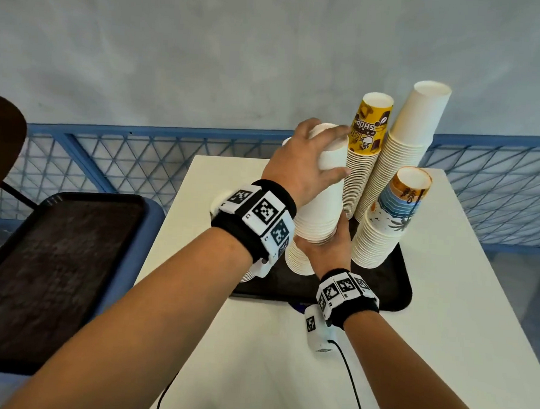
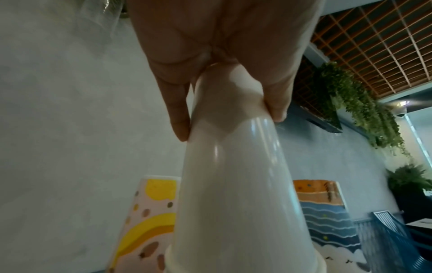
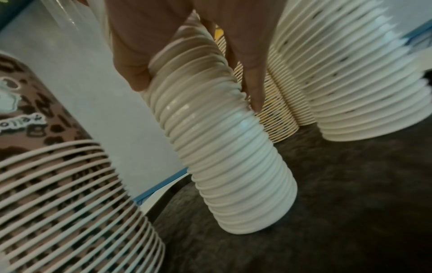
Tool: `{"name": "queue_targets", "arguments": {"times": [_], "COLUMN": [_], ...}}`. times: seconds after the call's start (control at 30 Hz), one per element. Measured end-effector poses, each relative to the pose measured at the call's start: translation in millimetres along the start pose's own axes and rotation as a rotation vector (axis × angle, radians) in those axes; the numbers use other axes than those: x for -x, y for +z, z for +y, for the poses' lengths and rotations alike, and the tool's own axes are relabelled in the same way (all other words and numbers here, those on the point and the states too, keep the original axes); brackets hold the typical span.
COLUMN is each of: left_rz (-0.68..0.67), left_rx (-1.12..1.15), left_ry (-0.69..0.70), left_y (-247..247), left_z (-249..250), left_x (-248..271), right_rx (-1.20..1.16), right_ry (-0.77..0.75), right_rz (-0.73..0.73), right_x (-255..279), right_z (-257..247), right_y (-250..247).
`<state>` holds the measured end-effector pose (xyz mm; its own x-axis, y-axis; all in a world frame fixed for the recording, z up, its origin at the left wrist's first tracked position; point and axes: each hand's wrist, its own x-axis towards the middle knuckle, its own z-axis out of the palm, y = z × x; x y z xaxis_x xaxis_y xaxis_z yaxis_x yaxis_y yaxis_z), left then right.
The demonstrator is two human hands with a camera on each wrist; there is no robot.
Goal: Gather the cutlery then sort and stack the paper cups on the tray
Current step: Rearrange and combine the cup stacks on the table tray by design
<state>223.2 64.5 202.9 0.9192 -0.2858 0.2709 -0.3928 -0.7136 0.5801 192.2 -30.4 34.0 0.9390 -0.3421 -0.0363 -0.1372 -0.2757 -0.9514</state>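
A tall stack of plain white paper cups [image 1: 323, 204] stands upside down and leaning on the black tray [image 1: 395, 292]. My left hand [image 1: 327, 154] grips its top cup [image 2: 233, 184] around the upturned base. My right hand [image 1: 329, 238] holds the ribbed rims [image 3: 233, 166] lower down, thumb on one side and fingers on the other. Beside it on the tray stand a yellow coffee-shop stack [image 1: 369, 131], a taller white stack [image 1: 416, 124] and a beach-print stack [image 1: 397, 204]. A leopard-print stack [image 3: 58, 184] is close on the left. No cutlery is in view.
The tray lies on a white table [image 1: 443, 338]. A second dark tray [image 1: 55, 271] rests on a blue seat to the left. A blue lattice railing [image 1: 108, 158] runs behind the table, and a black cable [image 1: 353, 387] trails across the table's near part.
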Motion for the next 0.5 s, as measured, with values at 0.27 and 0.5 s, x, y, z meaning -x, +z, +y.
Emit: {"name": "queue_targets", "arguments": {"times": [0.27,0.5], "left_rz": [0.134,0.358], "left_rx": [-0.125,0.243], "left_ry": [0.038,-0.453], "left_y": [-8,24], "left_z": [-34,-131], "left_x": [38,122], "right_rx": [-0.009,-0.061], "right_ry": [-0.099,-0.137], "right_rz": [-0.014,-0.003], "right_x": [-5,-7], "right_z": [2,9], "right_y": [-31,-26]}}
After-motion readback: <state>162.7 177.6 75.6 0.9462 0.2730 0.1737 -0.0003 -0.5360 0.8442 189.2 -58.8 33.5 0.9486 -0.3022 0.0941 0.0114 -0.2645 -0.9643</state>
